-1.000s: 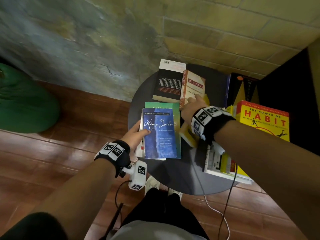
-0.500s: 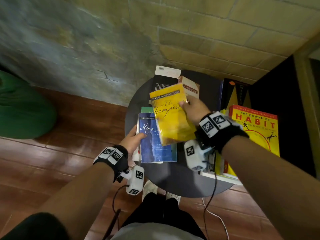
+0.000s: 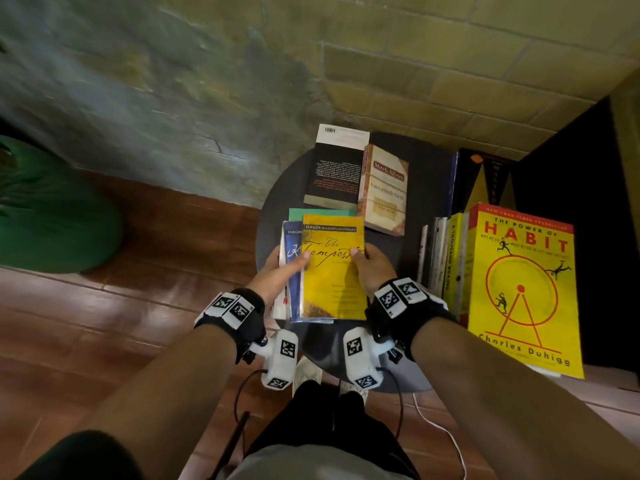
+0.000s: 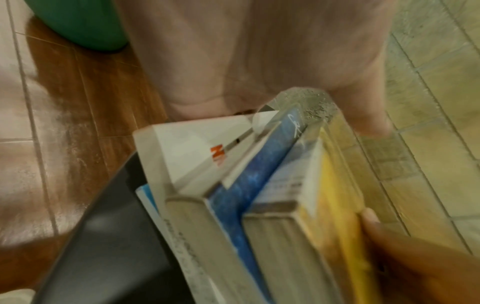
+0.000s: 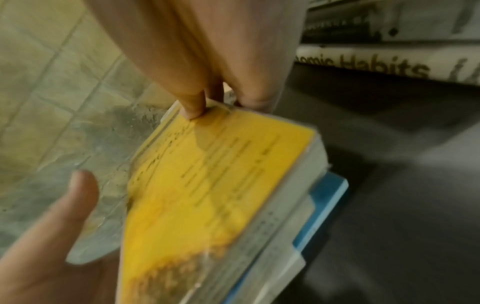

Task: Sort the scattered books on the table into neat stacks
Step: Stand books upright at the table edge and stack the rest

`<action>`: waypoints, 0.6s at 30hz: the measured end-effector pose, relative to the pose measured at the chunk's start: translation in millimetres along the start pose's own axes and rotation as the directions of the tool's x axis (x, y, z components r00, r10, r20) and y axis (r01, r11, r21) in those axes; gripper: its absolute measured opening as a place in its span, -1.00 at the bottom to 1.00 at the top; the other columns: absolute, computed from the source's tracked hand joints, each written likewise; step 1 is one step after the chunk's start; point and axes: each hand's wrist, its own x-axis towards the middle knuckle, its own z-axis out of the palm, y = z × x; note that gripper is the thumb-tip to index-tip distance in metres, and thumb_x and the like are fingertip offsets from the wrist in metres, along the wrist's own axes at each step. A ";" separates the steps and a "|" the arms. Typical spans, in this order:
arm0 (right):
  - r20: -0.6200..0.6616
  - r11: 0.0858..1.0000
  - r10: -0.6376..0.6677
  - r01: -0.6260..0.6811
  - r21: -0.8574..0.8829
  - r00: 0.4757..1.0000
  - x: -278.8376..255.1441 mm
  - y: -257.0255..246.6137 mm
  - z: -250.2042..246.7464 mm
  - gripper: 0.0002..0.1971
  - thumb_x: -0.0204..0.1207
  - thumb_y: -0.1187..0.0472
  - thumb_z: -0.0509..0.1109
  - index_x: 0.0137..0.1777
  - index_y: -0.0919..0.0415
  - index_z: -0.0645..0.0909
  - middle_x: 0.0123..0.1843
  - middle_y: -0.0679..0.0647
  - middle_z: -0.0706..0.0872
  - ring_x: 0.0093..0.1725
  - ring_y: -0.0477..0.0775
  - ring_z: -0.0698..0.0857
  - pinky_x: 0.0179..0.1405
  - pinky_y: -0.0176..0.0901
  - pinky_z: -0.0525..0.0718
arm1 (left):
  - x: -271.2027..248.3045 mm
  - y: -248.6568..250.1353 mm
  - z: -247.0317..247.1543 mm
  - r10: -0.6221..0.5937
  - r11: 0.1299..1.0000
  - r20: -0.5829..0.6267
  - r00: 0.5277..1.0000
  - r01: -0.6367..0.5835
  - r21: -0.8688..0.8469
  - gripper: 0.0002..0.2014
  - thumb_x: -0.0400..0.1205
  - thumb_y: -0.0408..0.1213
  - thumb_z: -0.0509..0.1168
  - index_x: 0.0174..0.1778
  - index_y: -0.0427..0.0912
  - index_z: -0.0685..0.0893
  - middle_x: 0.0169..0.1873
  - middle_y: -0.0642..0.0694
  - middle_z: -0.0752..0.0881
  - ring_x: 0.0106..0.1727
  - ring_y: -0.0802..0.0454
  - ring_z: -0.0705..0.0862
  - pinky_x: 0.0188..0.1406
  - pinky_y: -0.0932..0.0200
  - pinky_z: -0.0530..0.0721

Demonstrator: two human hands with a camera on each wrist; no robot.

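Note:
A yellow Tempest book [image 3: 332, 271] lies on top of a small stack at the near left of the round dark table [image 3: 420, 188]. Under it are a blue book [image 3: 292, 271], a green book [image 3: 311, 213] and a white one [image 4: 187, 148]. My left hand [image 3: 289, 263] clasps the stack's left side, with its thumb [image 4: 371, 218] on the yellow cover [image 4: 337, 205]. My right hand [image 3: 363, 258] is at the book's right edge. Its index fingertip [image 5: 193, 111] presses on the yellow cover [image 5: 207, 185], and its thumb stays off the book.
A black book [image 3: 336, 171] and a tan Mitch Albom book [image 3: 384, 192] lie side by side at the table's far side. A tall pile topped by the yellow Power of Habit book [image 3: 519, 289] fills the right. A green beanbag [image 3: 52, 209] sits on the floor at left.
My right hand lifted the yellow book from the right, carried it left and set it down on the blue book. My left hand stayed at the stack's left edge.

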 end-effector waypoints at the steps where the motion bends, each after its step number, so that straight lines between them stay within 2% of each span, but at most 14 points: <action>1: 0.001 0.999 0.036 -0.036 -0.022 0.999 -0.4 0.4 3.1 -0.63 0.69 -0.02 0.14 0.37 0.11 0.55 0.36 0.26 0.61 0.39 0.32 0.53 0.43 0.23 0.46 | -1.1 1.3 1.4 0.018 0.999 0.010 1.000 -0.018 0.037 -0.13 0.39 0.21 0.52 0.59 0.10 0.34 0.41 0.07 0.61 0.38 0.03 0.59 0.51 -0.08 0.41; 3: 0.045 0.997 0.066 -0.064 -0.042 0.997 -3.1 0.2 9.9 -0.56 0.69 -0.08 0.09 0.43 0.14 0.48 0.42 0.26 0.55 0.42 0.31 0.51 0.46 0.21 0.43 | 0.6 0.3 0.5 0.017 0.997 0.009 1.000 -0.017 0.076 -0.17 0.43 -0.02 0.58 0.59 0.06 0.34 0.37 0.04 0.64 0.38 -0.03 0.62 0.47 -0.08 0.47; 5: 0.112 0.997 0.069 -0.072 0.014 0.991 -4.9 -0.5 15.7 -0.39 0.63 -0.21 0.12 0.54 0.18 0.36 0.49 0.20 0.51 0.46 0.26 0.50 0.50 0.20 0.41 | -0.5 2.2 -0.2 -0.005 0.998 0.007 1.000 0.005 0.067 -0.13 0.34 -0.06 0.63 0.56 0.03 0.39 0.33 0.01 0.69 0.36 -0.07 0.65 0.45 -0.13 0.51; 7: 0.139 0.981 0.075 -0.098 0.169 0.987 -5.4 1.1 17.0 -0.07 0.29 -0.50 0.26 0.55 0.09 0.33 0.44 0.11 0.59 0.40 0.21 0.59 0.45 0.25 0.48 | -2.0 4.8 0.5 -0.006 0.999 0.019 1.000 0.006 0.033 -0.17 0.34 -0.14 0.62 0.53 -0.01 0.44 0.28 -0.04 0.73 0.30 -0.08 0.69 0.41 -0.18 0.56; 8: 0.140 0.965 0.072 -0.104 0.240 0.988 -0.8 5.4 15.5 0.04 0.10 -0.57 0.34 0.52 0.03 0.36 0.38 0.07 0.65 0.33 0.18 0.65 0.40 0.26 0.53 | -3.4 6.4 1.8 0.001 1.000 0.031 1.000 -0.001 -0.004 -0.22 0.37 -0.23 0.61 0.51 -0.03 0.45 0.24 -0.07 0.75 0.26 -0.09 0.72 0.36 -0.19 0.61; 9: 0.147 0.951 0.055 -0.097 0.295 0.988 -0.2 4.7 11.9 0.08 0.00 -0.58 0.43 0.50 -0.01 0.39 0.33 0.03 0.69 0.29 0.15 0.68 0.37 0.27 0.57 | -3.5 7.0 3.0 0.010 0.999 0.045 0.999 -0.008 -0.040 -0.23 0.36 -0.29 0.60 0.49 -0.05 0.46 0.22 -0.10 0.76 0.24 -0.11 0.74 0.31 -0.19 0.64; 10: 0.166 0.938 0.021 -0.076 0.337 0.986 -6.1 -3.4 5.5 0.01 0.02 -0.50 0.53 0.47 -0.02 0.43 0.30 0.03 0.72 0.26 0.14 0.71 0.33 0.26 0.60 | -5.2 9.9 4.8 0.037 0.996 0.061 0.997 -0.032 -0.077 -0.22 0.32 -0.33 0.59 0.47 -0.05 0.46 0.22 -0.11 0.77 0.24 -0.12 0.74 0.26 -0.15 0.67; 11: 0.184 0.925 -0.039 -0.034 0.379 0.982 -15.1 -15.2 -1.8 -0.14 0.14 -0.33 0.60 0.42 0.00 0.49 0.26 0.04 0.75 0.23 0.13 0.73 0.29 0.22 0.63 | -7.0 14.9 6.8 0.076 0.992 0.074 0.994 -0.068 -0.104 -0.22 0.29 -0.38 0.58 0.45 -0.05 0.46 0.21 -0.12 0.77 0.24 -0.11 0.74 0.20 -0.09 0.70; 12: 0.194 0.912 -0.109 0.021 0.410 0.975 -19.9 -22.9 -9.0 -0.32 0.26 -0.11 0.63 0.37 0.04 0.54 0.21 0.06 0.77 0.20 0.13 0.75 0.25 0.18 0.66 | -6.9 20.6 8.3 0.123 0.987 0.082 0.989 -0.114 -0.113 -0.21 0.29 -0.44 0.56 0.44 -0.06 0.44 0.21 -0.13 0.76 0.24 -0.10 0.75 0.14 -0.02 0.73; 13: 0.186 0.891 -0.165 0.066 0.448 0.969 -20.9 -26.2 -15.0 -0.41 0.30 0.08 0.64 0.34 0.08 0.56 0.18 0.08 0.78 0.19 0.13 0.75 0.23 0.16 0.67 | -6.6 27.0 9.7 0.170 0.981 0.086 0.982 -0.160 -0.112 -0.20 0.29 -0.53 0.54 0.44 -0.07 0.42 0.21 -0.14 0.75 0.23 -0.09 0.75 0.09 0.02 0.75; 14: 0.166 0.867 -0.216 0.111 0.486 0.962 -21.9 -28.4 -21.2 -0.38 0.27 0.19 0.65 0.34 0.12 0.54 0.18 0.12 0.78 0.20 0.16 0.75 0.22 0.16 0.68 | -5.7 33.7 11.0 0.213 0.974 0.088 0.973 -0.205 -0.094 -0.17 0.29 -0.59 0.53 0.45 -0.09 0.38 0.20 -0.14 0.74 0.21 -0.06 0.75 0.09 0.05 0.76; 16: 0.143 0.829 -0.311 0.195 0.524 0.940 -22.9 -33.7 -29.2 -0.26 0.15 0.28 0.69 0.37 0.20 0.50 0.22 0.22 0.74 0.25 0.23 0.71 0.25 0.22 0.67 | -1.9 45.2 13.1 0.299 0.953 0.083 0.951 -0.301 0.020 -0.16 0.30 -0.67 0.52 0.42 -0.10 0.31 0.17 -0.08 0.69 0.20 0.02 0.71 0.09 0.19 0.74; 18: 0.136 0.845 -0.366 0.267 0.463 0.921 -21.1 -32.3 -30.5 -0.21 0.08 0.31 0.69 0.35 0.19 0.47 0.20 0.14 0.73 0.26 0.12 0.70 0.30 0.14 0.66 | 1.4 47.3 15.7 0.360 0.915 0.069 0.930 -0.367 0.167 -0.21 0.38 -0.74 0.46 0.34 -0.06 0.24 0.14 -0.04 0.61 0.21 0.05 0.63 0.02 0.37 0.69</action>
